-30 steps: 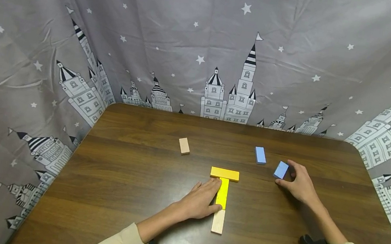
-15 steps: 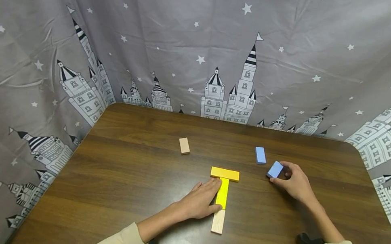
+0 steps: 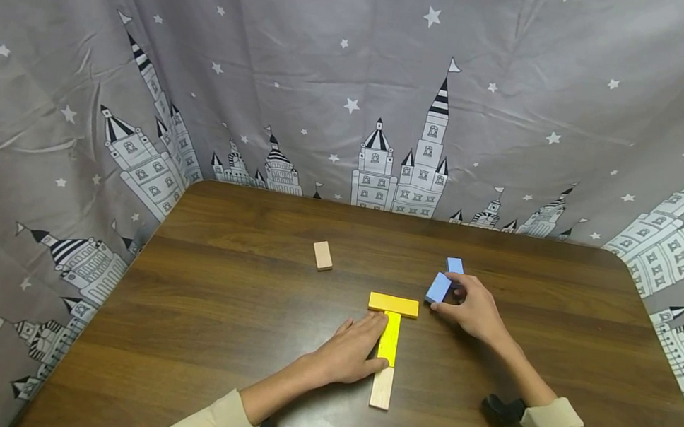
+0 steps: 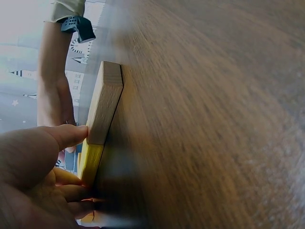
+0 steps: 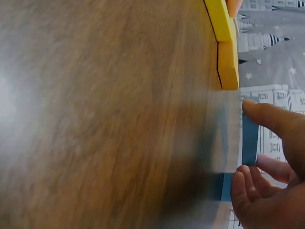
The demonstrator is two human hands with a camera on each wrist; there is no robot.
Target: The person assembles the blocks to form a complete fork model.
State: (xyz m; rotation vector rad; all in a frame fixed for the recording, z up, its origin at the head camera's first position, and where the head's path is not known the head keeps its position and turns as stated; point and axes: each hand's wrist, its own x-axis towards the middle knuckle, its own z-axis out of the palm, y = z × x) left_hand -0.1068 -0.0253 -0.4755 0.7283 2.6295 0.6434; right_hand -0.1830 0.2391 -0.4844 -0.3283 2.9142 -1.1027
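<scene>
In the head view my right hand [image 3: 473, 313] pinches a blue block [image 3: 438, 288] between thumb and fingertips. The right wrist view shows this blue block [image 5: 250, 136] held off the table. A second blue block [image 3: 454, 264] lies just behind it, partly hidden by the fingers. My left hand [image 3: 349, 351] rests with fairly straight fingers along the left side of a bright yellow block [image 3: 389, 339]. Its thumb touches near where that block meets a pale wooden block [image 3: 381, 388]. An orange-yellow block [image 3: 393, 304] lies crosswise at the far end, so the three form a T.
Farther back and to the left, a single tan block [image 3: 322, 256] lies on the brown wooden table [image 3: 208, 311]. Behind the table hangs a grey curtain [image 3: 309, 60] with castles and stars. Both wrists wear black devices.
My right hand has carried the blue block leftward, from right of the second blue block to in front of it, nearer the orange-yellow block. The left hand has stayed in place.
</scene>
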